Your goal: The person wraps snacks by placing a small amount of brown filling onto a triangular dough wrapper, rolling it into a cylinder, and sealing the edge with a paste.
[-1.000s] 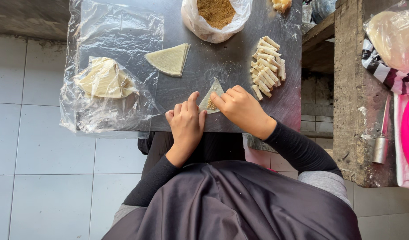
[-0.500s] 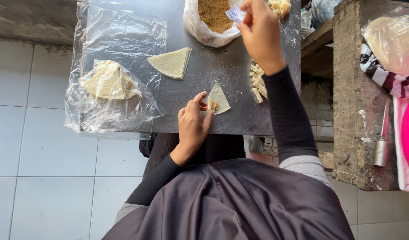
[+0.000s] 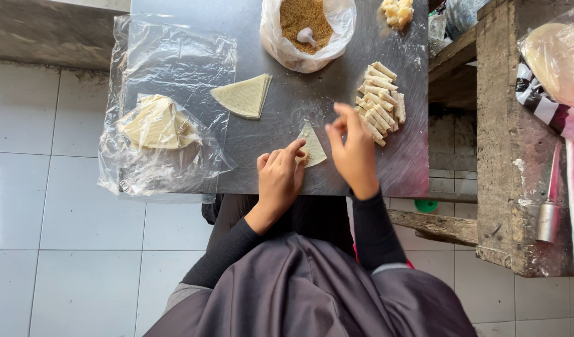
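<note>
White floor tiles (image 3: 68, 206) surround a grey metal tabletop (image 3: 287, 112), seen from above. The landmark is the single triangular pastry sheet (image 3: 313, 145) lying flat near the front edge of the tabletop, with a small heap of brown filling at its near-left corner.

The left hand (image 3: 279, 178) rests on the left side of this sheet; its fingers are loosely curled and the fingertips press the corner by the filling, without closing around anything. The right hand (image 3: 352, 150) hovers just right of the sheet, fingers partly spread with thumb and forefinger close together; whether they pinch anything cannot be told.

Obstacles around the sheet:
- Right and slightly behind: a pile of rolled pastry sticks (image 3: 379, 103), just beside the right hand.
- Behind and left: a stack of triangular sheets (image 3: 242, 95), apart from the landmark.
- Far left: a crumpled clear plastic bag (image 3: 162, 134) holding more sheets, overhanging the left edge of the tabletop.
- Directly behind: an open plastic bag of brown crumb filling (image 3: 307, 28) with a white spoon in it.
- Behind right: a pale lump of food (image 3: 397, 11) at the far edge.

Open metal lies between the landmark and the stack, and between the landmark and the filling bag. The front edge lies just in front of the hands. A wooden bench (image 3: 517, 143) stands to the right, past a gap.
</note>
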